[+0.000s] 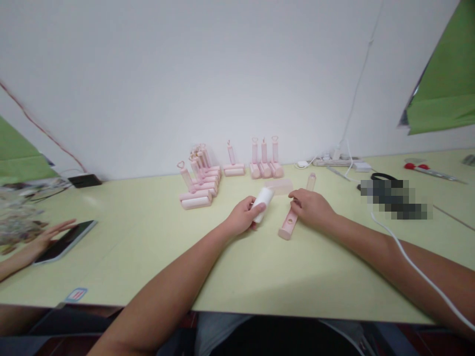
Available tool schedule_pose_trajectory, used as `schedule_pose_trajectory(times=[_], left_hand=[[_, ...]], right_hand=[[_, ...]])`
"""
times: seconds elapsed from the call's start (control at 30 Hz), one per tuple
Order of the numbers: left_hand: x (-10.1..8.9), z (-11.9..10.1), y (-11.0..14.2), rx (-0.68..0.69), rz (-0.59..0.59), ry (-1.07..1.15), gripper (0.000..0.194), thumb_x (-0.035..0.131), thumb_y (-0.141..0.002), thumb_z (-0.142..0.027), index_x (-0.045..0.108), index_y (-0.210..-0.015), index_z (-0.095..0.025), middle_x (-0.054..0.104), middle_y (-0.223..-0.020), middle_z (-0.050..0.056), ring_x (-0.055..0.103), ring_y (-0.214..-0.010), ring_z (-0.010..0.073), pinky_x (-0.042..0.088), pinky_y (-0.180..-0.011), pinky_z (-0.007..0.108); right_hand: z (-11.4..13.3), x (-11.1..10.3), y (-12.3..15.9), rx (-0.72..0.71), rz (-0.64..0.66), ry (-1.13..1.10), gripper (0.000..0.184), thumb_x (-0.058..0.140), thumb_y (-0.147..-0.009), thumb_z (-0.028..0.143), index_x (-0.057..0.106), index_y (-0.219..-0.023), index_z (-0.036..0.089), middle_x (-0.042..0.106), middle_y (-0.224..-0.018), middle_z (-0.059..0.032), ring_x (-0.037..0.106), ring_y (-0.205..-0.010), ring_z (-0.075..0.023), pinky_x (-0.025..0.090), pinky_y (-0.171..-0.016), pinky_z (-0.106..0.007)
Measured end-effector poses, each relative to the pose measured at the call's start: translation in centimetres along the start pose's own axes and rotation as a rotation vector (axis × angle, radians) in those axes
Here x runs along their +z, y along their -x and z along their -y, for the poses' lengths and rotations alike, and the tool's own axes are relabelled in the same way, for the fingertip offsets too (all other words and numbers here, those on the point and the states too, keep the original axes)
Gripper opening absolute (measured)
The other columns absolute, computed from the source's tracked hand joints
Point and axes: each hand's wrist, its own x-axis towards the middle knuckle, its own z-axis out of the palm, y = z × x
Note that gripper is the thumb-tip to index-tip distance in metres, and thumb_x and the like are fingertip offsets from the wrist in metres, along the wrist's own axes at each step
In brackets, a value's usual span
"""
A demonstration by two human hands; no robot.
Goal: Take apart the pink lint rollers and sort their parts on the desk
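My left hand point(245, 215) is closed around a white sticky-paper lint roll point(264, 201), thumb across its lower side, tilted above the table. To its right my right hand point(309, 205) is bent over the upper end of a pink lint roller case point(287, 228) with a round hole in it. The fingertips are curled together; whether they grip the case or something small is hidden. Behind that hand a clear pinkish handle tube point(310, 182) sticks out. A pale pink cover point(279, 186) lies just beyond the roll.
Several pink lint rollers with heart-topped handles point(196, 201) stand along the back, some at the centre point(264, 170). At right are a power strip point(334, 161), a white cable point(401, 244) and red-handled tool point(423, 168). Another person's hand point(44, 242) rests by a tablet point(69, 241).
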Motion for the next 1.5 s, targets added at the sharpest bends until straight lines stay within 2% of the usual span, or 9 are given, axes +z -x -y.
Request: schedule_pose_trajectory(times=[0.17,0.33,0.47,0.57,0.73,0.87,1.1,1.3,1.5], left_hand=[[0.4,-0.4,-0.1,-0.104,0.028,0.253,0.05,0.04,-0.09,-0.064,0.04,-0.113,-0.021,0.065,-0.07,0.002,0.052,-0.037,0.0103,0.032,-0.032,0.017],[0.9,-0.7,0.3,-0.095,0.039,0.254,0.052,0.039,-0.092,-0.061,0.037,-0.127,-0.022,0.065,-0.068,0.001,0.049,-0.036,0.0089,0.031,-0.031,0.016],[1.0,-1.1,0.6,-0.097,0.036,0.191,0.055,0.039,-0.092,-0.061,0.038,-0.13,-0.021,0.062,-0.067,-0.001,0.046,-0.034,0.0076,0.029,-0.03,0.016],[1.0,-1.1,0.6,-0.116,0.02,0.161,0.056,0.039,-0.092,-0.062,0.04,-0.13,-0.021,0.062,-0.066,-0.001,0.044,-0.033,0.007,0.028,-0.03,0.016],[0.9,-0.9,0.4,-0.113,0.025,0.154,0.061,0.039,-0.091,-0.064,0.038,-0.134,-0.021,0.063,-0.07,0.001,0.044,-0.033,0.0066,0.025,-0.029,0.015],[0.8,-0.7,0.2,-0.135,0.027,0.166,0.066,0.041,-0.09,-0.064,0.033,-0.14,-0.022,0.064,-0.071,0.001,0.044,-0.033,0.007,0.024,-0.029,0.016],[0.8,-0.7,0.2,-0.135,0.047,0.218,0.077,0.046,-0.089,-0.061,0.018,-0.151,-0.024,0.062,-0.068,0.001,0.049,-0.04,0.01,0.033,-0.036,0.018],[0.7,-0.9,0.3,-0.053,0.079,0.203,0.063,0.056,-0.085,-0.057,0.047,-0.134,-0.019,0.057,-0.079,0.001,0.054,-0.058,0.0116,0.041,-0.048,0.021],[0.4,-1.0,0.6,-0.015,0.183,0.177,0.06,0.058,-0.082,-0.06,0.056,-0.122,-0.015,0.052,-0.075,0.0,0.047,-0.058,0.0098,0.035,-0.049,0.02]], right_hand=[[1.2,-0.4,0.6,-0.04,-0.039,-0.13,0.016,0.052,-0.081,0.016,0.064,-0.092,0.017,0.065,-0.087,-0.0053,0.057,-0.074,-0.0174,0.038,-0.069,-0.028],[2.0,-0.3,0.9,-0.072,0.03,-0.293,0.016,0.052,-0.078,0.013,0.063,-0.088,0.017,0.065,-0.082,-0.0041,0.055,-0.069,-0.0157,0.037,-0.067,-0.027],[2.0,-0.2,0.9,-0.006,0.177,-0.483,0.013,0.055,-0.082,0.025,0.064,-0.086,0.017,0.064,-0.077,-0.0013,0.051,-0.063,-0.0136,0.036,-0.062,-0.026],[1.4,-0.4,0.9,0.009,0.326,-0.652,0.018,0.061,-0.079,0.031,0.064,-0.09,0.017,0.059,-0.074,0.0009,0.048,-0.063,-0.0128,0.035,-0.058,-0.024],[0.5,-1.5,1.1,-0.094,0.59,-0.808,0.033,0.061,-0.074,0.018,0.061,-0.107,0.017,0.054,-0.074,0.0034,0.048,-0.065,-0.0118,0.036,-0.058,-0.023],[0.6,-1.7,1.1,-0.121,0.59,-0.854,0.029,0.064,-0.077,0.021,0.063,-0.106,0.016,0.054,-0.077,0.0024,0.049,-0.068,-0.0115,0.037,-0.06,-0.023],[0.2,0.2,1.2,0.11,0.572,-1.212,0.044,0.07,-0.08,0.041,0.057,-0.113,0.015,0.056,-0.072,0.0014,0.054,-0.061,-0.0116,0.045,-0.052,-0.023],[0.1,0.6,1.1,0.167,0.555,-1.292,0.046,0.07,-0.081,0.044,0.058,-0.112,0.012,0.061,-0.066,-0.0003,0.057,-0.055,-0.011,0.049,-0.048,-0.022],[0.3,0.6,1.1,0.209,0.563,-1.345,0.045,0.07,-0.082,0.045,0.059,-0.111,0.012,0.064,-0.064,-0.0005,0.057,-0.051,-0.0099,0.049,-0.046,-0.02]])
